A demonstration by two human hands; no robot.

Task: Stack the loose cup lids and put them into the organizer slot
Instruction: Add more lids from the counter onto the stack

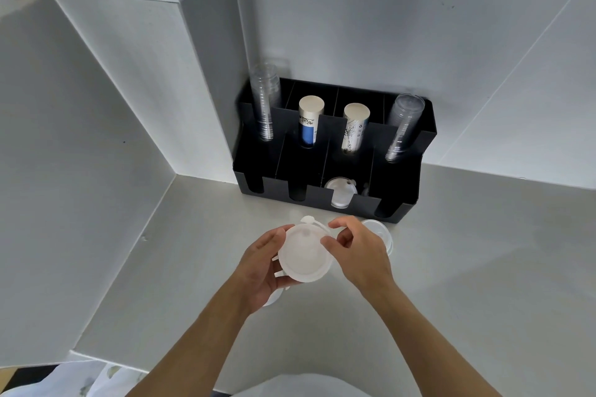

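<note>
A stack of white translucent cup lids is held above the counter. My left hand cups it from the left and below. My right hand pinches the stack's upper right edge with thumb and forefinger. Another loose lid lies on the counter just behind my right hand, and part of one more lid shows under my left hand. The black organizer stands against the wall, and its third front slot holds lids.
The organizer's back row holds two stacks of clear cups and two stacks of paper cups. White walls close in at the left and back. The grey counter stretches to the right.
</note>
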